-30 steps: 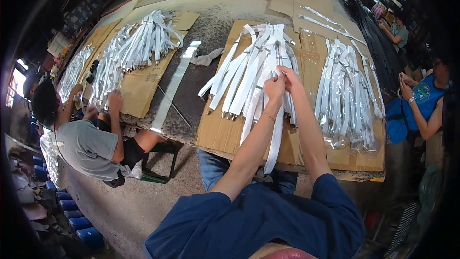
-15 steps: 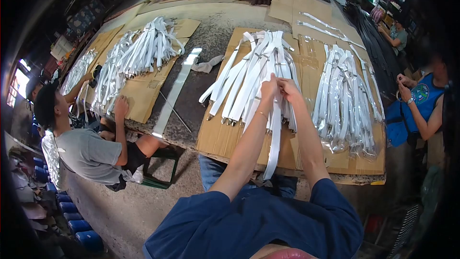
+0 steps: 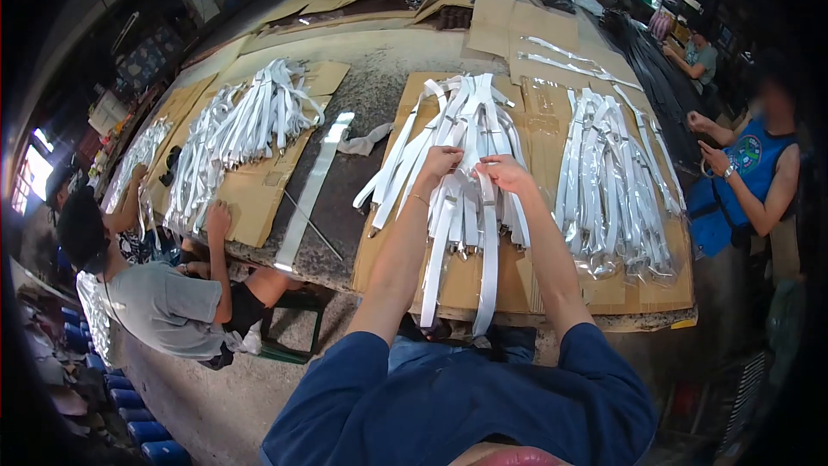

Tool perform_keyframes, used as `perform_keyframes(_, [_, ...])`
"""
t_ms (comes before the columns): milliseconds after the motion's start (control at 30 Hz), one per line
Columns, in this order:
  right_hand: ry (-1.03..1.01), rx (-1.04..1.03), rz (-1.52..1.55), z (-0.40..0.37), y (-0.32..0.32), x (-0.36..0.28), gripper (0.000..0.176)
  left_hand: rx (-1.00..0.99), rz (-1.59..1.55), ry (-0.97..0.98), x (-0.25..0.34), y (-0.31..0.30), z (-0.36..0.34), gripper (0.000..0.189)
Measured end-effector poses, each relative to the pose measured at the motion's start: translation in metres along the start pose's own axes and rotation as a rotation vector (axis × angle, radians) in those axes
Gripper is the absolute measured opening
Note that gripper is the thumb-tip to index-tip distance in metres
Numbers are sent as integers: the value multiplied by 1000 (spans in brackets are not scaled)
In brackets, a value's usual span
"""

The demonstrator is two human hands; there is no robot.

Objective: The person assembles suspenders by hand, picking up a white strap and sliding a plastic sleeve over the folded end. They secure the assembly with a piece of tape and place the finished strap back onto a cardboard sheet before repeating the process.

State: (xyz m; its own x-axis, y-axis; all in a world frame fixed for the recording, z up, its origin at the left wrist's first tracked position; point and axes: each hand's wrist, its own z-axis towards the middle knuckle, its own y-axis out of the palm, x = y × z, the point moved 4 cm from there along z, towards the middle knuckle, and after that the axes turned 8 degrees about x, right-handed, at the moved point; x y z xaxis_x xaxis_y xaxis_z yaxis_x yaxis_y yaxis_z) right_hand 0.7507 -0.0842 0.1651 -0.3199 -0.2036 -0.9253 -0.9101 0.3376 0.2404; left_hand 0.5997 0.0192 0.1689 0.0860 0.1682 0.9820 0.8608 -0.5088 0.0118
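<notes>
White elastic straps [image 3: 470,112] with metal clips are heaped on a cardboard sheet [image 3: 509,280] in front of me. My left hand [image 3: 442,162] is closed on one strap at the left of the pile's middle. Just to its right, my right hand [image 3: 504,174] pinches another strap. From the two hands the strap ends [image 3: 435,280] hang side by side toward me, over the cardboard's near edge. A second bundle of straps [image 3: 608,173], in clear plastic, lies to the right of my right hand.
More strap piles [image 3: 263,112] lie on cardboard at the left, beside a seated person in a grey shirt [image 3: 164,293]. A thin rod [image 3: 312,224] and a long pale strip [image 3: 315,190] rest on the dark tabletop [image 3: 375,69]. Someone in a blue vest [image 3: 763,173] is at the right.
My hands have moved apart, the left one leftward. Two strap ends now hang toward me instead of one. The person at the right has raised a hand.
</notes>
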Motion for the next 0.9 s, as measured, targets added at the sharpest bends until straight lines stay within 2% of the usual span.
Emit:
perform_keyframes(67, [20, -73, -125, 6, 1, -3, 38, 20, -4, -20, 9, 1, 0, 22])
perform_keyframes(200, [19, -60, -185, 8, 4, -17, 32, 16, 46, 84, 25, 4, 0, 20])
perform_keyframes(300, [-95, -38, -249, 6, 8, -28, 28, 56, 49, 186, 34, 5, 4, 19])
perform_keyframes(367, [-213, 72, -262, 1, 11, -35, 26, 110, 84, 286, 37, 6, 2, 17])
perform_keyframes(400, [-210, 74, -262, 3, 11, -33, 26, 108, 84, 283, 40, 7, -1, 17])
perform_keyframes(467, [-404, 166, -380, 5, 11, -38, 25, 185, 91, 359, 49, 7, -8, 15])
perform_keyframes(600, [-393, 139, -334, -18, 24, -52, 23, 261, 88, 443, 51, 9, -14, 14])
perform_keyframes(700, [-403, 103, -372, -13, 24, -52, 22, 286, 119, 446, 53, 9, -24, 15])
perform_keyframes(767, [-490, 116, -496, -19, 27, -53, 21, 260, 115, 453, 53, 7, -27, 15])
perform_keyframes(833, [-476, 116, -449, -14, 25, -48, 21, 228, 80, 513, 52, 0, -31, 21])
perform_keyframes(867, [-469, 115, -406, -13, 23, -44, 20, 263, 100, 467, 46, -8, -35, 33])
perform_keyframes(900, [-466, 126, -401, -12, 21, -41, 20, 195, 147, 315, 43, -14, -43, 40])
